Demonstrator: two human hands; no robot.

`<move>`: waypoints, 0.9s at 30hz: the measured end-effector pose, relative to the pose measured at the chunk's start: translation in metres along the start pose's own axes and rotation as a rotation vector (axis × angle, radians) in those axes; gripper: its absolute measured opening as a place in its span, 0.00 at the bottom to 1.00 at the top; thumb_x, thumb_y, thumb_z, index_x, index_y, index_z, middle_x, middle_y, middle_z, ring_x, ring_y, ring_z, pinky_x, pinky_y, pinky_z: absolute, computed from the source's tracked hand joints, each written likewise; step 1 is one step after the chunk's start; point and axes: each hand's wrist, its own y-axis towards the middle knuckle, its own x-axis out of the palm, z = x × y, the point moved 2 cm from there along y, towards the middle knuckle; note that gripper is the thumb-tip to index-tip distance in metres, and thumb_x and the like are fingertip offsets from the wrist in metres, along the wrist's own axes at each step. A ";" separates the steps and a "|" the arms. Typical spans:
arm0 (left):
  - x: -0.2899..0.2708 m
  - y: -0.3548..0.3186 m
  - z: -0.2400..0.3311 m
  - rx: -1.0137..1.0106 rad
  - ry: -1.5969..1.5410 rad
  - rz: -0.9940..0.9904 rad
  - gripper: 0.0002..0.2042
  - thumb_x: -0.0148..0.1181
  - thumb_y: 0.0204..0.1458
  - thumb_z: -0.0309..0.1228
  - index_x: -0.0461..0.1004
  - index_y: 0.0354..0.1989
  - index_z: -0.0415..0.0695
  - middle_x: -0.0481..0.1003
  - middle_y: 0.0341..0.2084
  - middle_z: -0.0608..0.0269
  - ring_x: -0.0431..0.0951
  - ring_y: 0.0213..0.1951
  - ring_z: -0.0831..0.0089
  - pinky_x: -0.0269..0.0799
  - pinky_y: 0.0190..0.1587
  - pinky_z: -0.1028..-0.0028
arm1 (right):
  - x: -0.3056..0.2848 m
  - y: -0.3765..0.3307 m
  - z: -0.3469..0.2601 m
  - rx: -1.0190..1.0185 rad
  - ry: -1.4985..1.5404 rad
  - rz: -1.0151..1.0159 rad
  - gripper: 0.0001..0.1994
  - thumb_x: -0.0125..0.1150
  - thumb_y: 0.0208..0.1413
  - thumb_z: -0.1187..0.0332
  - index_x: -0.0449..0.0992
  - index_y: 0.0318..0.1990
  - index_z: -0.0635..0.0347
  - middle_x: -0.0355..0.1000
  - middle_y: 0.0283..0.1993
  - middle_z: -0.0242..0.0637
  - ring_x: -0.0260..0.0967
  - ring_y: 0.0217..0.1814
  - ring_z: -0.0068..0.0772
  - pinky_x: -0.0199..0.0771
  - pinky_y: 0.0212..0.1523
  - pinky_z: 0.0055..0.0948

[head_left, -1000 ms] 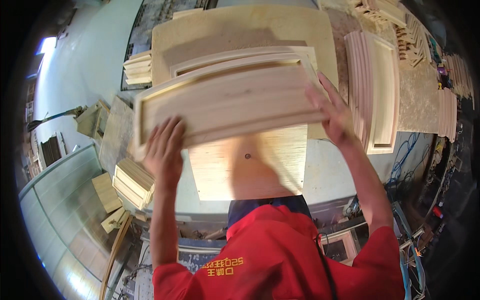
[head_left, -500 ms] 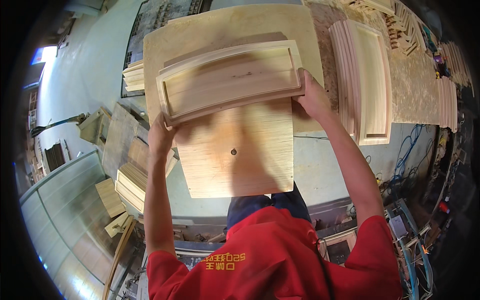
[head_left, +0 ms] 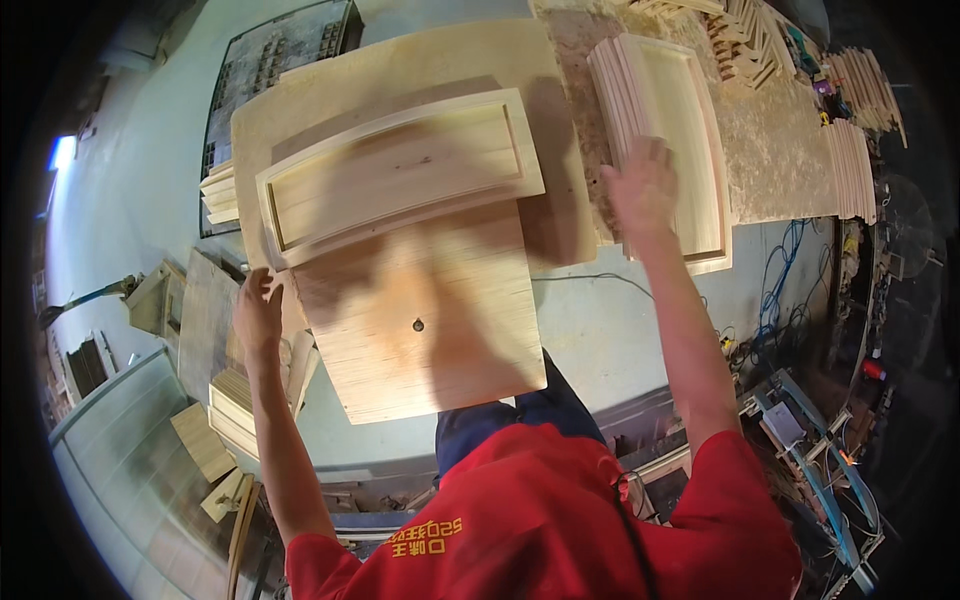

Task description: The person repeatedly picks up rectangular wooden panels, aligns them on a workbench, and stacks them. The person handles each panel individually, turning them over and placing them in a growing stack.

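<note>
A framed wooden panel [head_left: 400,165] with a curved border and a recessed middle lies in front of me, on top of a plywood board [head_left: 480,300] with a dark hole near its middle. My left hand [head_left: 260,312] is beside the panel's near left corner, fingers slightly bent and parted, with nothing in them. Over to the right, my right hand [head_left: 643,190] is spread above a stack of similar framed panels [head_left: 700,150]. It is a little blurred; whether it touches the top panel I cannot tell.
Beneath the panel is a larger flat board [head_left: 420,62]. A worn bench top [head_left: 780,180] on the right bears loose wooden strips [head_left: 760,45] and more stacked pieces [head_left: 850,170]. Blue cables [head_left: 785,270] hang below. Boards [head_left: 205,440] lean at the lower left.
Both hands have let go of the framed panel, which now rests on the board. My right hand has moved right to the stack; my left has drawn slightly off the corner. The view has shifted.
</note>
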 end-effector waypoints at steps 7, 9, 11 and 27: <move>0.027 -0.080 0.118 -0.081 -0.422 0.084 0.14 0.68 0.62 0.25 0.82 0.56 0.45 0.85 0.50 0.56 0.86 0.49 0.63 0.83 0.50 0.65 | 0.005 0.005 0.098 -0.062 0.120 -0.057 0.33 0.71 0.57 0.57 0.69 0.67 0.60 0.75 0.63 0.54 0.76 0.63 0.60 0.79 0.64 0.51; 0.056 -0.108 0.182 -0.136 -0.680 -0.091 0.15 0.66 0.62 0.22 0.81 0.57 0.42 0.84 0.52 0.57 0.86 0.50 0.64 0.83 0.51 0.65 | -0.017 -0.012 0.123 0.057 0.389 -0.118 0.26 0.68 0.59 0.60 0.72 0.62 0.59 0.80 0.53 0.54 0.80 0.53 0.61 0.80 0.56 0.50; 0.069 -0.146 0.273 -0.069 -1.035 -0.234 0.18 0.67 0.64 0.26 0.78 0.63 0.40 0.83 0.57 0.56 0.84 0.56 0.62 0.82 0.55 0.64 | -0.065 -0.055 0.105 0.028 0.482 -0.233 0.20 0.68 0.60 0.63 0.72 0.54 0.61 0.80 0.45 0.56 0.80 0.46 0.63 0.80 0.49 0.51; 0.100 -0.326 0.354 -0.542 -1.686 -0.639 0.17 0.67 0.68 0.38 0.76 0.56 0.38 0.82 0.45 0.65 0.82 0.43 0.72 0.80 0.47 0.68 | -0.007 -0.195 0.110 0.027 1.021 -0.864 0.30 0.52 0.78 0.42 0.70 0.29 0.60 0.54 0.27 0.18 0.48 0.32 0.12 0.47 0.32 0.26</move>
